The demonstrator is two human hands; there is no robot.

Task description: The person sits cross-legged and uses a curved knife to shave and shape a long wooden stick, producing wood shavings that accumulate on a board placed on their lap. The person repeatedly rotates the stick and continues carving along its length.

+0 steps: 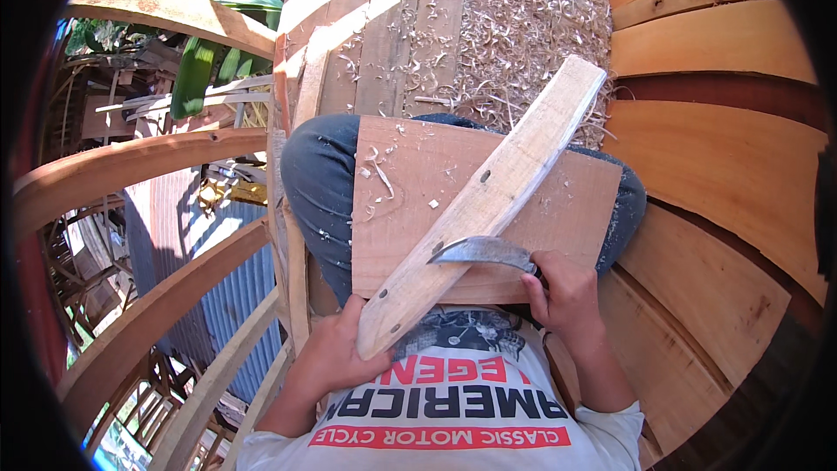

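A long pale wooden piece (514, 157) with several dark oval marks lies slantwise over a flat wooden board (410, 183) on my lap. My left hand (342, 347) grips the near end of that piece, close to my shirt. In my right hand (562, 290) is a curved knife (484, 252), its handle mostly hidden by my fingers. The grey blade reaches left across the wooden piece, near one of the dark marks; whether it touches the wood I cannot tell. A few curled shavings (379, 174) rest on the board's left part.
Many wood shavings (523, 26) cover the plank floor (384, 44) beyond my knees. Wide wooden slats (706, 157) rise on the right. Curved wooden beams (139, 161) form an open frame on the left, with corrugated metal sheeting (231, 262) below and green leaves (193, 74) outside.
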